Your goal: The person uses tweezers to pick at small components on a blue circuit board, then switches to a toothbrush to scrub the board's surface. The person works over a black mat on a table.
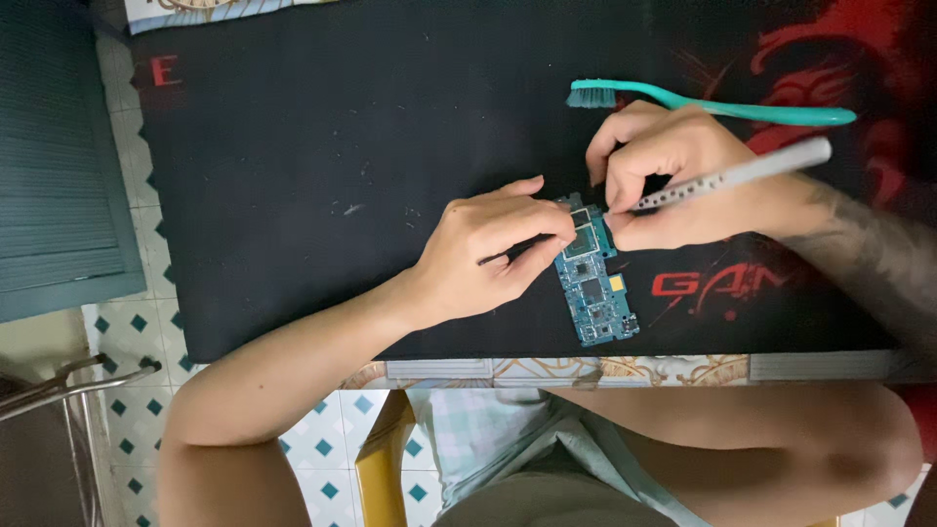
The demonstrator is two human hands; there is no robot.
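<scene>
A black mat [322, 146] covers the worktop above a tiled floor [127, 322]. The left hand [488, 254] pinches dark tweezers [508, 254] on a blue circuit board [595, 293]; the right hand [664, 176] grips a silver pen-like tool [742, 174].

Blue circuit board [593, 283], teal toothbrush [712, 102], silver tool [732, 178] — black mat [322, 146] with red graphics.

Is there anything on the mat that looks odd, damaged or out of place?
A teal toothbrush lies on the mat above the hands, an unusual thing beside a circuit board. The mat also shows small pale scuffs or specks near its middle. The board itself shows no clear damage.
</scene>
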